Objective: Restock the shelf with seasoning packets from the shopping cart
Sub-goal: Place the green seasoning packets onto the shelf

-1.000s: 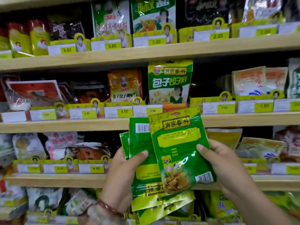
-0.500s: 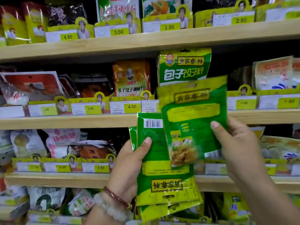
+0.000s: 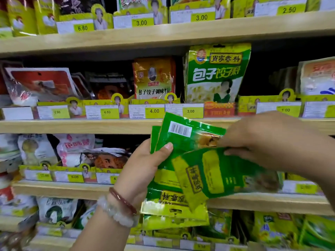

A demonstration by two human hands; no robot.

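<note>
My left hand (image 3: 145,167), with two bracelets on the wrist, grips a fanned stack of green seasoning packets (image 3: 183,142), thumb pressed on the front one beside its barcode. My right hand (image 3: 272,140) pinches a single green and yellow packet (image 3: 213,174) that lies turned on its side and blurred, overlapping the stack in front of the lower shelf. On the middle wooden shelf (image 3: 90,126) stands a larger green packet of the same brand (image 3: 215,73), just above both hands.
Wooden shelves (image 3: 163,34) run across the view, each fronted by yellow price tags (image 3: 154,111). An orange packet (image 3: 154,78) and red packets (image 3: 39,84) stand left of the large green one. White bags (image 3: 72,147) fill the lower left, green bags (image 3: 282,230) the bottom right.
My right hand has brought the single packet down from in front of the middle shelf and turned it sideways over the stack. The camera moved closer to the shelves.
</note>
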